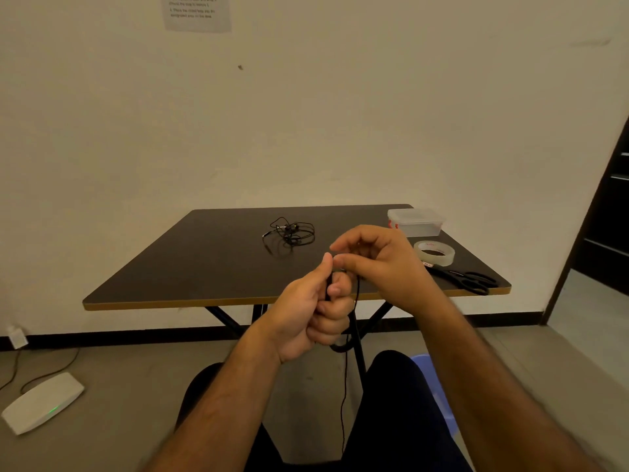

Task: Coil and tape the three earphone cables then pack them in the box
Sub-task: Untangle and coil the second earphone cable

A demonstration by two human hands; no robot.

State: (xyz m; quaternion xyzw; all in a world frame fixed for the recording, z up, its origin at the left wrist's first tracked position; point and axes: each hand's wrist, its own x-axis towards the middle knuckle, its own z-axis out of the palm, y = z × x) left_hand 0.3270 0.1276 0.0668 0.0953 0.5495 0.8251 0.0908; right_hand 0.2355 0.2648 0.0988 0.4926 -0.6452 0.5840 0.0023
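Note:
My left hand (318, 313) grips a black earphone cable (354, 321) wound in loops round its fingers, in front of the table's near edge. A loose end of that cable hangs down between my knees. My right hand (377, 264) is just above and to the right, its fingers curled and pinching the cable near my left thumb. A tangled heap of black earphone cables (289, 233) lies on the dark table (204, 267). A clear plastic box (415, 222) with its lid on stands at the far right corner. A roll of clear tape (434, 253) lies in front of it.
Black scissors (468, 280) lie near the table's right front corner. A white device (42, 401) with a green light and its cables sits on the floor at the left. A blue stool (434, 386) shows under my right leg. A dark doorway (606, 216) stands at the right.

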